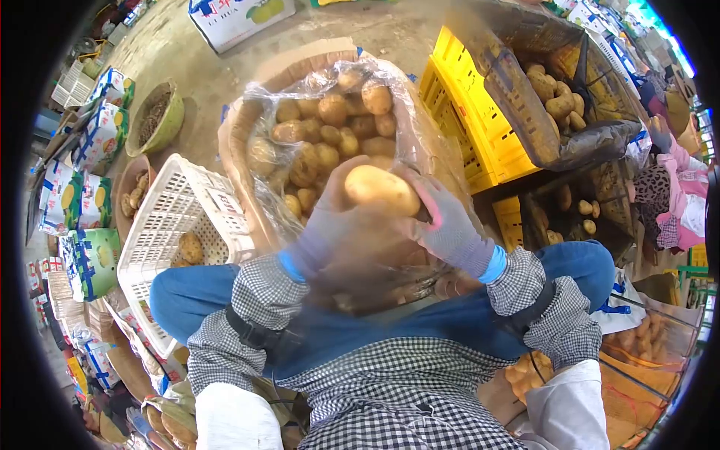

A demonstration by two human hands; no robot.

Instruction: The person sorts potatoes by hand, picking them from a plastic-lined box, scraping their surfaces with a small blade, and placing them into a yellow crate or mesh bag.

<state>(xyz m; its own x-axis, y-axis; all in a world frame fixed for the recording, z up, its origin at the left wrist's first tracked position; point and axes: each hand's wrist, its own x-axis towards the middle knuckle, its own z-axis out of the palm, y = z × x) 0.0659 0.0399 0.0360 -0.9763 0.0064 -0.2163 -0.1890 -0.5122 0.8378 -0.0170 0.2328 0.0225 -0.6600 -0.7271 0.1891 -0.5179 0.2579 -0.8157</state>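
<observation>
A large pale-yellow potato is held between my two gloved hands, above an open cardboard box lined with clear plastic. My left hand closes on the potato's left side, its fingers partly hidden and blurred. At the right end, my right hand curves round the potato, with the pink-coated inner side of its grey glove showing. Many brown potatoes lie in the box just beyond my hands. A smear on the lens blurs the area below the held potato.
To the left stands a white plastic basket with a few potatoes. Yellow crates with dark liners and potatoes are at right. A green tub and printed cartons line the far left. Another person in pink sits at right.
</observation>
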